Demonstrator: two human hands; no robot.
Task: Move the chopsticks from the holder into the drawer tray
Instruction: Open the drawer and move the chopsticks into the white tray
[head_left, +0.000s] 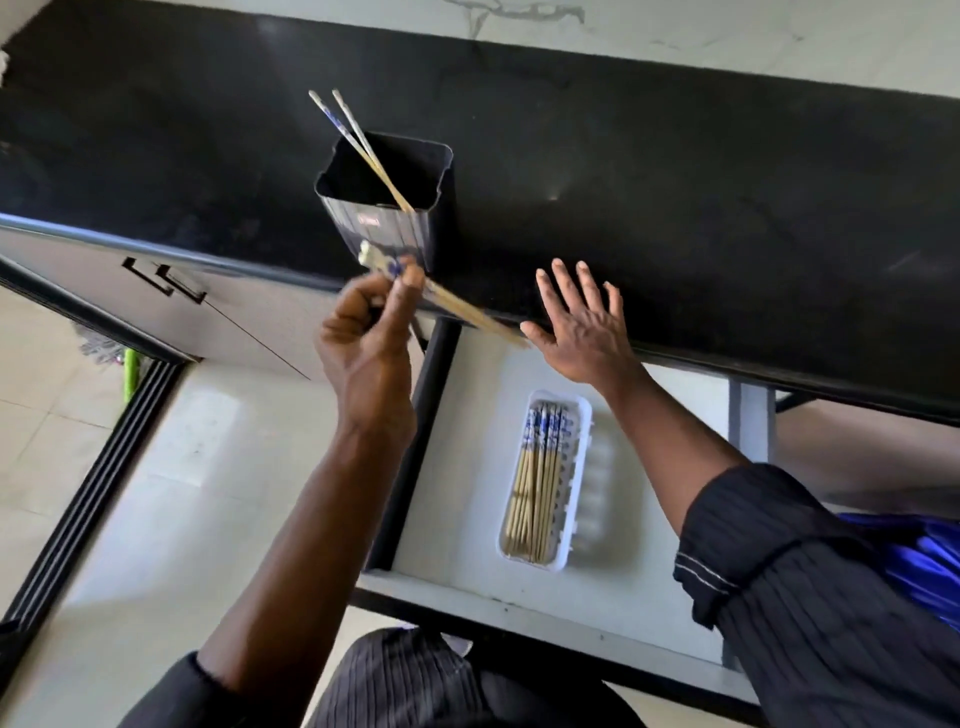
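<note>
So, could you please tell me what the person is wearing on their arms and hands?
The left hand and right hand are bare: no gloves, rings or watch show. Both sleeves are black with fine ribbed stripes, pushed up past the forearms. The right sleeve has a thin pale stitched line near its cuff; the left sleeve is mostly cropped.

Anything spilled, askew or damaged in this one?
Nothing stands out. The holder stands upright on the counter with two chopsticks leaning inside. In the tray, the tray chopsticks lie neatly aligned. The left hand grips more chopsticks.
</note>
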